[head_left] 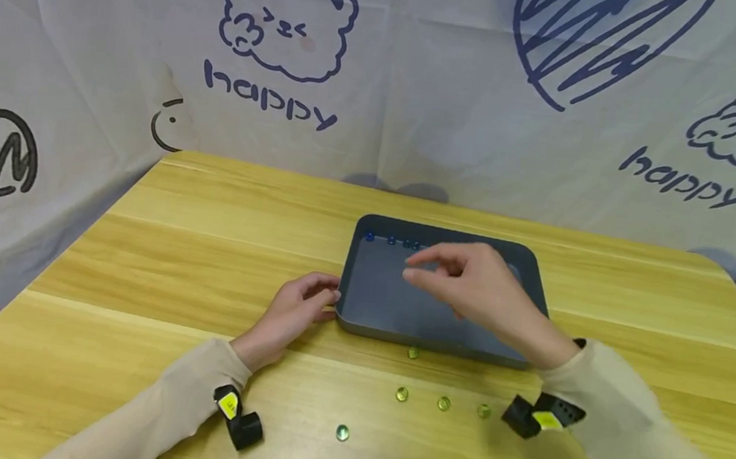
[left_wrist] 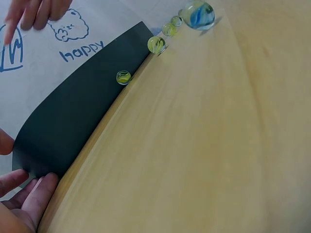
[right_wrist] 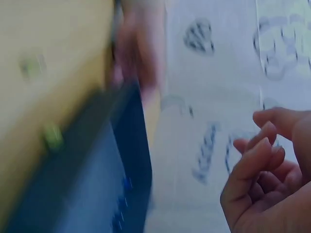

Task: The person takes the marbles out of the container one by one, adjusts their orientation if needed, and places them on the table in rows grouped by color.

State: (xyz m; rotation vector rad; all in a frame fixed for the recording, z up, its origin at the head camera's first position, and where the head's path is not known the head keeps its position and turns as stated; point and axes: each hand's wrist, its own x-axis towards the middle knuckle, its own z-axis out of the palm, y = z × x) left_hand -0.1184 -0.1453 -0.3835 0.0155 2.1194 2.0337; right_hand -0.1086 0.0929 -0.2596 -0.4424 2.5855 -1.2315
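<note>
A dark grey rectangular tray (head_left: 395,292) lies on the table. My left hand (head_left: 291,315) is at the tray's left side, its fingertips touching the outer wall, as the left wrist view also shows. My right hand (head_left: 470,281) hovers above the tray, its thumb and index finger apart and nothing visible between them; the other fingers bend inward. Several dark blue marbles (head_left: 391,240) sit along the tray's back wall. A yellow-green marble (head_left: 413,352) lies against or close by the tray's front wall, with several more yellow-green marbles (head_left: 443,403) nearer the person.
Apart from the others, a clear marble with a blue swirl (left_wrist: 199,15) lies on the wooden table (head_left: 155,267), towards its front. White cloth (head_left: 420,115) with drawings hangs behind the table. The right wrist view is blurred around the tray.
</note>
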